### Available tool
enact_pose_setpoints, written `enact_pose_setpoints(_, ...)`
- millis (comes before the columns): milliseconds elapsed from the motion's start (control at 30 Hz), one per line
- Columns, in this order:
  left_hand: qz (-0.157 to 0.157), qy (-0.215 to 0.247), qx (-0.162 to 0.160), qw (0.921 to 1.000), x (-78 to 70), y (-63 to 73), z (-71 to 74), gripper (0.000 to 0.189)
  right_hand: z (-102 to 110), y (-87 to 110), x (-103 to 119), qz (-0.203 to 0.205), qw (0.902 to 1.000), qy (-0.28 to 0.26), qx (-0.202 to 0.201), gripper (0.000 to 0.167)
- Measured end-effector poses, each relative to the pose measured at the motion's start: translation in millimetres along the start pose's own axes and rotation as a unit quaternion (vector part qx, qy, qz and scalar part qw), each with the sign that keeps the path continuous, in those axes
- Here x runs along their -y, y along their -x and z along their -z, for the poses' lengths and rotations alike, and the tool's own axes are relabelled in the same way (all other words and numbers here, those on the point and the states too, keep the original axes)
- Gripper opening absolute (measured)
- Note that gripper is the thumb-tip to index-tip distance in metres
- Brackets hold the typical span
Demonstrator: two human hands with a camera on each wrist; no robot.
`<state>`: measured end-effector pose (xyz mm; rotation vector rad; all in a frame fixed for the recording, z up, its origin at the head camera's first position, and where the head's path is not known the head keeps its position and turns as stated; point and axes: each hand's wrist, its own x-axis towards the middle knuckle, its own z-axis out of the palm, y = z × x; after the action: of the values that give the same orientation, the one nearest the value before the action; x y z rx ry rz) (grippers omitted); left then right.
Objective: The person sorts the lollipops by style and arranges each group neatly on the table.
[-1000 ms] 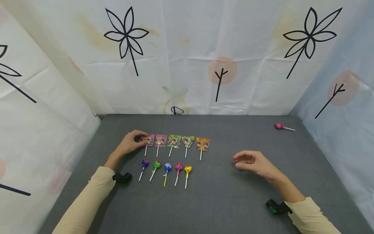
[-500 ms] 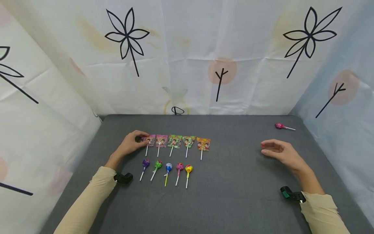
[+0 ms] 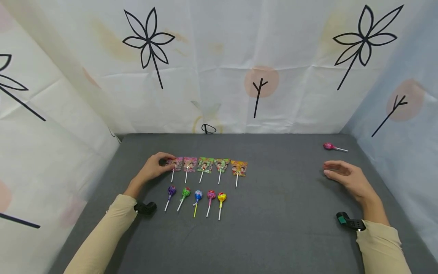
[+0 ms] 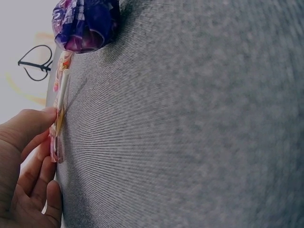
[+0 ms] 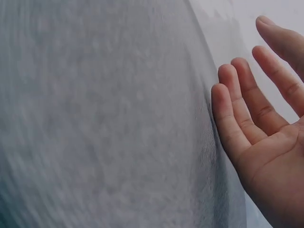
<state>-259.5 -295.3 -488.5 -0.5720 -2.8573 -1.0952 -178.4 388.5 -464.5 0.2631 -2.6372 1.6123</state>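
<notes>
My left hand (image 3: 154,166) is at the left end of the back row. Its thumb and index finger pinch the left side of a flat lollipop in a pink packet (image 3: 176,163), lying on the grey table. In the left wrist view the thumb (image 4: 35,123) overlaps that packet, and a purple round lollipop (image 4: 85,23) looms close above. At the right, my right hand (image 3: 349,180) holds nothing, its fingers gently bent and apart. A pink round lollipop (image 3: 328,146) lies beyond it near the back right corner.
Beside the held packet lie another pink packet (image 3: 189,164), two green ones (image 3: 205,165) and an orange one (image 3: 238,168). The front row has purple (image 3: 172,191), green (image 3: 186,192), blue (image 3: 198,196), pink (image 3: 211,195) and yellow (image 3: 221,198) round lollipops. Cloth walls (image 3: 219,102) border the table.
My right hand has moved right and slightly away from me, toward the lone pink lollipop at the back right. The left hand has stayed at the pink packet.
</notes>
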Motion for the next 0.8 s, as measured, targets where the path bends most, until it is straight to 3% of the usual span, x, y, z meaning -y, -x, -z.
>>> enact_pose_setpoints(200, -0.012, 0.006, 0.001, 0.9999, 2.2, -0.9, -0.7, 0.034, 12, -3.7, -9, 0.0, 0.9989, -0.002, -0.047, 0.037)
enact_pose_setpoints(433, -0.013, 0.01, 0.002, 0.9999, 4.7, 0.7, -0.1, 0.034, 24, -21.4, -10, 0.005, 0.993, 0.002, -0.118, 0.044)
enact_pose_setpoints(633, -0.006, 0.006, 0.004, 1.0, 2.5, -0.1, 0.1, 0.035, 35, -38.8, -18, -0.008, 0.9904, 0.016, -0.137, 0.046)
enact_pose_setpoints(800, -0.003, 0.006, 0.003, 1.0, 1.6, 0.5, -0.1, 0.035, 40, -56.0, -23, -0.026, 0.988, 0.058, -0.141, 0.05)
